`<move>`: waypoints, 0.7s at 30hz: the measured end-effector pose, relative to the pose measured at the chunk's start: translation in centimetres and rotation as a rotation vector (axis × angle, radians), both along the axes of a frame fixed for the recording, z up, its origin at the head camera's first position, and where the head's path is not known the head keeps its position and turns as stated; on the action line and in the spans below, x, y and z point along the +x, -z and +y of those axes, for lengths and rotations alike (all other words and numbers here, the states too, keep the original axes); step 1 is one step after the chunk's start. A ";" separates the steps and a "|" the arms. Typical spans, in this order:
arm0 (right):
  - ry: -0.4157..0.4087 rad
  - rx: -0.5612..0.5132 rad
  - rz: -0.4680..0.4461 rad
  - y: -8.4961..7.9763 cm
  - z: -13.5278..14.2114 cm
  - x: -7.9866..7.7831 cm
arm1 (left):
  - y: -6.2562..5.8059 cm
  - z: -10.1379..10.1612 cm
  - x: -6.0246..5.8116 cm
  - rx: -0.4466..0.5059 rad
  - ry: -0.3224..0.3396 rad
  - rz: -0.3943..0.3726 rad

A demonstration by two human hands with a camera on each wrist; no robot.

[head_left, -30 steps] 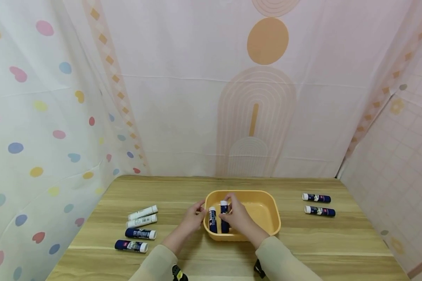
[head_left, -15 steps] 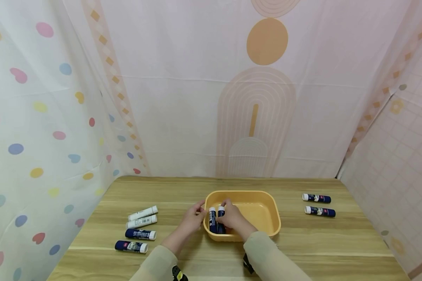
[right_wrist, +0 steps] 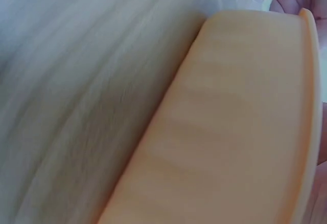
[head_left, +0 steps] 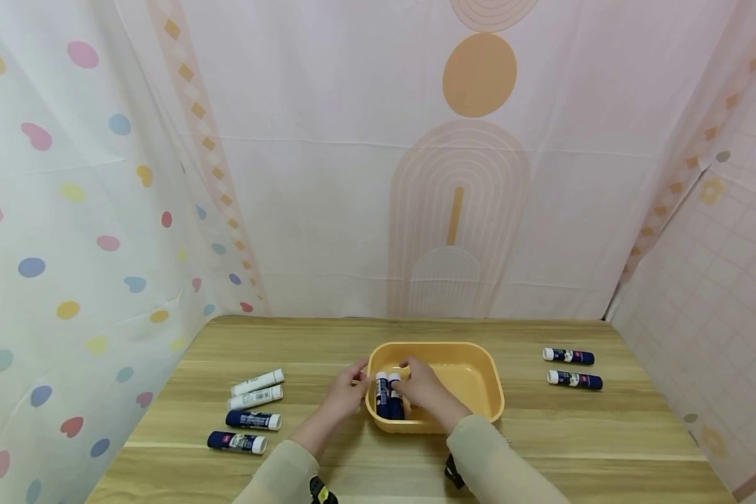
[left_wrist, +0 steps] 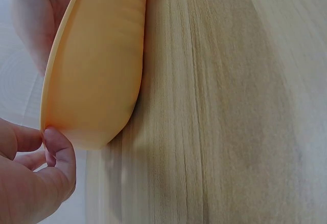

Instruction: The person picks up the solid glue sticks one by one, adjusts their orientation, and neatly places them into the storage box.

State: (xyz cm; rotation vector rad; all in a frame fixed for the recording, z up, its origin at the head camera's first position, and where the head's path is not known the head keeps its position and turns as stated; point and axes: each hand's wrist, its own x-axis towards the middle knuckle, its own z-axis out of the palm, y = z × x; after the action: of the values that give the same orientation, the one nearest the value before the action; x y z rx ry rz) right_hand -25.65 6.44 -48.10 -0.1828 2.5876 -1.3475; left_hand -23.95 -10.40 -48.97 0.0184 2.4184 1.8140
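Observation:
A yellow plastic tray (head_left: pixel 499 392) stands at mid-table. My left hand (head_left: pixel 346 392) pinches its left rim between thumb and fingers, plain in the left wrist view at the tray's outer wall (left_wrist: pixel 99 60). Inside, side by side along the left end, lie a navy glue stick (head_left: pixel 382 397) with a white cap and a second glue stick (head_left: pixel 396 407) just right of it. Over the tray, my right hand (head_left: pixel 430 392) has its thumb beside the second stick's cap and its fingers loosely bent. The right wrist view mostly shows the tray's outside (right_wrist: pixel 225 106), which hides the fingertips.
On the table's left are two white tubes (head_left: pixel 255 390), a navy glue stick (head_left: pixel 254 420) and another glue stick (head_left: pixel 236 442). At the right lie an upper navy stick (head_left: pixel 569 356) and a lower navy stick (head_left: pixel 575 379). A patterned curtain (head_left: pixel 327 210) backs the table.
The right hand has moved the second glue stick left and down beside the first, then drawn slightly right with its thumb off the stick's middle. The left hand stays on the rim.

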 end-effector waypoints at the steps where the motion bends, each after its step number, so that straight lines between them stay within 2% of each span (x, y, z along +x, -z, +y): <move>1: -0.010 0.014 0.026 -0.2 0.3 0.0 | 0.0 0.0 0.0 0.002 0.000 -0.001; 9: -0.102 0.165 0.243 -1.4 3.1 0.9 | 0.1 0.0 0.0 0.013 -0.015 -0.017; 14: -0.099 0.249 0.405 -2.2 5.5 1.9 | 0.1 0.1 -0.2 0.022 -0.023 -0.028; 18: -0.097 0.328 0.582 -2.1 7.8 2.1 | 0.3 0.1 -0.3 0.016 -0.023 -0.031; 21: -0.108 0.359 0.668 -1.9 9.6 2.1 | 0.3 0.1 -0.2 0.009 -0.020 -0.025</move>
State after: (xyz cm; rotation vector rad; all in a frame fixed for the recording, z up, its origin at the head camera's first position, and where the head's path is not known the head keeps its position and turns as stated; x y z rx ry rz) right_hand -23.51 16.04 -46.19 -0.8167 3.2355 -0.8523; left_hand -24.18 -10.31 -49.31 -0.0280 2.4022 1.8219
